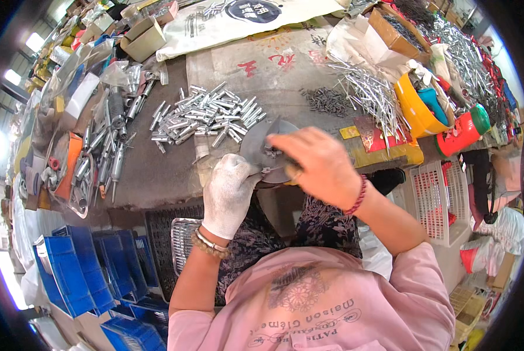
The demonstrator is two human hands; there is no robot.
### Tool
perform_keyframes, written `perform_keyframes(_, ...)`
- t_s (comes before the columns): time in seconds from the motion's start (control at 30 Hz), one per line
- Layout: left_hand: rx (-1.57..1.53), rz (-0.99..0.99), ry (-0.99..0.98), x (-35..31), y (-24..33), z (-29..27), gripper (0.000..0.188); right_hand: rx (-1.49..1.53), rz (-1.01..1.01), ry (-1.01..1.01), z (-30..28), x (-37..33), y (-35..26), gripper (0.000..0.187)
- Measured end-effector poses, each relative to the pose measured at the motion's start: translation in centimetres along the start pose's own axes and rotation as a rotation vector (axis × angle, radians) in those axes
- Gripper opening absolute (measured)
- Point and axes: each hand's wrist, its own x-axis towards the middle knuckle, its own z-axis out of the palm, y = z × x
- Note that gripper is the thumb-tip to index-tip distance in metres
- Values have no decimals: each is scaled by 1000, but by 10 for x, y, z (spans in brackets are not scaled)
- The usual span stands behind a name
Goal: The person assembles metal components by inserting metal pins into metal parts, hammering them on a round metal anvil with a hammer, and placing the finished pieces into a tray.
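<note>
My left hand (228, 190), in a white knit glove, is closed at the near edge of a round grey dish (253, 143). Its fingertips pinch something small that I cannot make out. Over the dish's right side, my bare right hand (320, 167) curls its fingers, slightly blurred; whatever they grip is hidden. Small bits lie in the dish between both hands. Just beyond it to the left is a loose pile of short silvery metal tubes (209, 114). Small dark pins (326, 100) and long thin metal rods (373, 96) are heaped on the far right.
A yellow container (417, 108) and a red jar with a green lid (461, 131) stand at the right. Tools and metal parts (107, 134) crowd the left side. An open cardboard box (143, 40) sits far left. Blue bins (77, 269) are below the table.
</note>
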Motion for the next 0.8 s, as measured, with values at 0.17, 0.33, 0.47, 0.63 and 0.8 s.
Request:
perform_keyframes(0.17,-34,-30,-16,0,3,-1,18,-178,180,-65,-15,-17,25,48)
perform_keyframes(0.33,-19,4,5,2,-1,1,14,-5,333,-44,-21,-28,8,53)
perform_keyframes(0.47,-63,-18,0,4,3,-2,16,23,179,5,-33,-38,-11,65)
perform_keyframes(0.63,-10,1,-6,5,4,-2,17,-102,25,-53,-26,-42,-19,62)
perform_keyframes(0.8,-46,-16,-26,0,3,-2,22,-97,64,-23,-36,-36,-20,65)
